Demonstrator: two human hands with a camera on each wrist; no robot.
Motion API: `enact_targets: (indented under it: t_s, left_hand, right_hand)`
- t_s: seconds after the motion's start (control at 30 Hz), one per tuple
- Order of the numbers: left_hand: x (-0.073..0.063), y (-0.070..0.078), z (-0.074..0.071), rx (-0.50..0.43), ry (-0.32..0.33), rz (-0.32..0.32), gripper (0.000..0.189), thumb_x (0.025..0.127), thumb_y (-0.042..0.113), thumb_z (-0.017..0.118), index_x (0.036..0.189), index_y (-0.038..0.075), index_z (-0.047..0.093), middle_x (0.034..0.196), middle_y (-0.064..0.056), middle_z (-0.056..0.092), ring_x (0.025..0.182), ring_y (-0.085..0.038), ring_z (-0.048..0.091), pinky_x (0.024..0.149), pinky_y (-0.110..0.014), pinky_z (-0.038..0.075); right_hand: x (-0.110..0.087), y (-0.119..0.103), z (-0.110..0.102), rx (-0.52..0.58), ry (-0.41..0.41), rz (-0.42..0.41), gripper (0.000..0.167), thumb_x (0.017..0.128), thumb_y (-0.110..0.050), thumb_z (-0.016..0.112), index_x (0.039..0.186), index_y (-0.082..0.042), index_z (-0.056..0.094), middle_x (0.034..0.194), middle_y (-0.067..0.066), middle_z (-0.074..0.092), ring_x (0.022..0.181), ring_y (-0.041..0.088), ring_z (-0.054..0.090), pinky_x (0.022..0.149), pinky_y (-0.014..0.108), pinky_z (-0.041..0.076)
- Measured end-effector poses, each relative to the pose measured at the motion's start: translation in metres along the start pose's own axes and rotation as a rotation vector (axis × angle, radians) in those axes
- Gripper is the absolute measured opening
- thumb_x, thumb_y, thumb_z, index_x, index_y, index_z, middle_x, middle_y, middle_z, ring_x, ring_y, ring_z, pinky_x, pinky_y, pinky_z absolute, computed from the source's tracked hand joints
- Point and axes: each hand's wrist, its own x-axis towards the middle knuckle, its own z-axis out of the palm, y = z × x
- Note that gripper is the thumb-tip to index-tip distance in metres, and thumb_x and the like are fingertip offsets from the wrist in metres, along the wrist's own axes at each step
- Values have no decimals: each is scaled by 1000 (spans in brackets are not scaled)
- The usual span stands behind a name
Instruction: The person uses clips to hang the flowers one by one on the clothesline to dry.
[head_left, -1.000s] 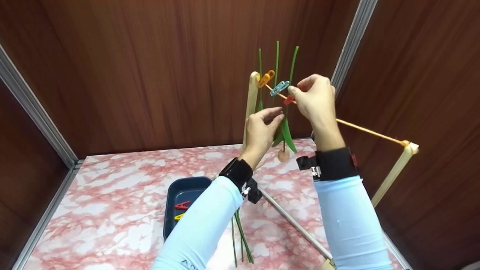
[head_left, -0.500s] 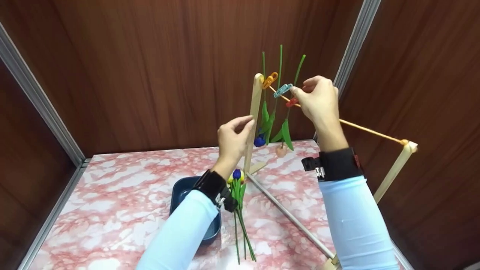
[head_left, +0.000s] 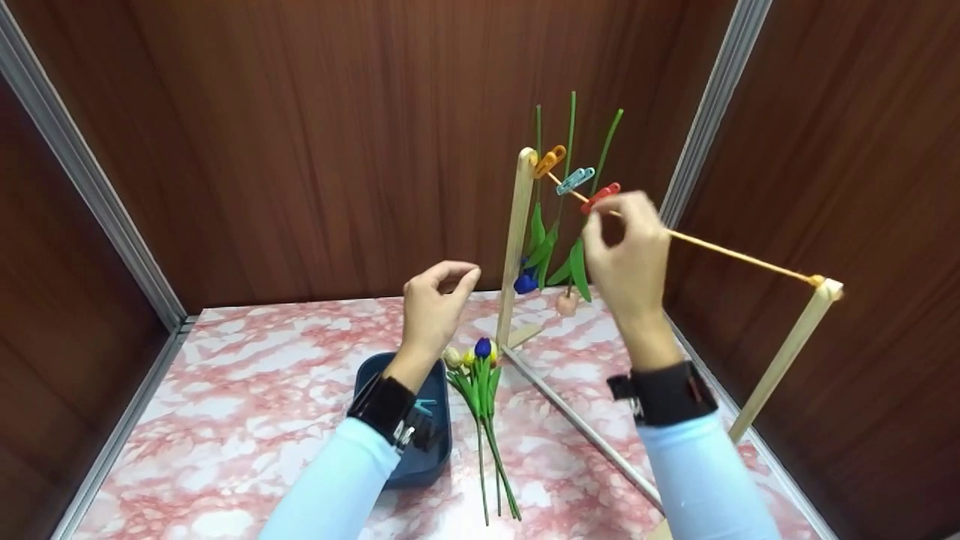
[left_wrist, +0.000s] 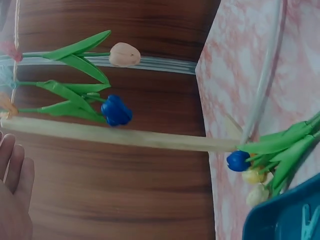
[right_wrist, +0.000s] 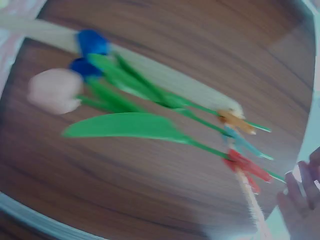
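Loosely bent and holding nothing, the right hand point(head_left: 626, 259) has the red clothespin point(head_left: 604, 193), clamping an inverted peach tulip point(left_wrist: 124, 54) to the cord point(head_left: 739, 255), at its eleven o'clock, and the left hand point(head_left: 433, 309), fingers relaxed and empty, has a tulip bunch point(head_left: 480, 390) at five o'clock.

The head view is bright, the right hand point(head_left: 634, 262) slightly blurred; the left wrist view is dim, the right one smeared
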Motion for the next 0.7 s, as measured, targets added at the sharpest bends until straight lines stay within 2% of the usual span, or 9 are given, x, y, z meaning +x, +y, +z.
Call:
enact_targets:
  t_s: [0.07,0.17,0.3,0.43,0.53,0.7]
  left_hand:
    - [-6,-4,-7,12,9,12,11,99,15,81,105,6,85,104,-11,85,95,-24,81,87,-29,66]
    - [-15,-10,-18,30,9,31,11,98,12,81,105,5,85,103,-11,85,97,-26,81,92,-42,67]
    - [-32,-20,-30,72,4,39,10,96,10,82,104,5,85,103,-10,85,97,-25,81,93,-41,66]
    - [-51,-33,-41,109,-5,28,9,96,9,83,104,6,85,102,-9,86,97,-26,82,92,-39,67]
    - [-66,-44,-49,150,-18,0,10,96,8,82,105,8,85,103,-8,86,99,-26,83,92,-40,67]
    - [-87,-63,-61,217,-54,-108,15,94,5,83,107,12,85,108,-5,85,103,-23,81,93,-38,66]
  right_hand:
    - [-16,4,3,12,-19,-44,7,95,2,68,98,4,75,98,20,76,97,33,72,96,37,58]
    - [-39,11,8,38,-64,-60,6,91,6,70,96,4,74,95,19,75,93,34,71,91,29,57]
    - [-69,20,13,52,-131,-24,8,89,8,71,94,4,74,92,18,75,86,30,70,85,20,57]
    - [-100,27,20,65,-174,5,12,87,12,70,94,2,74,91,16,76,84,27,71,84,28,62]
    - [-123,30,26,66,-213,30,14,87,13,71,94,1,74,92,13,77,87,28,74,87,39,65]
    - [-157,38,34,77,-273,102,13,87,10,71,92,-2,73,91,10,76,90,26,76,89,42,67]
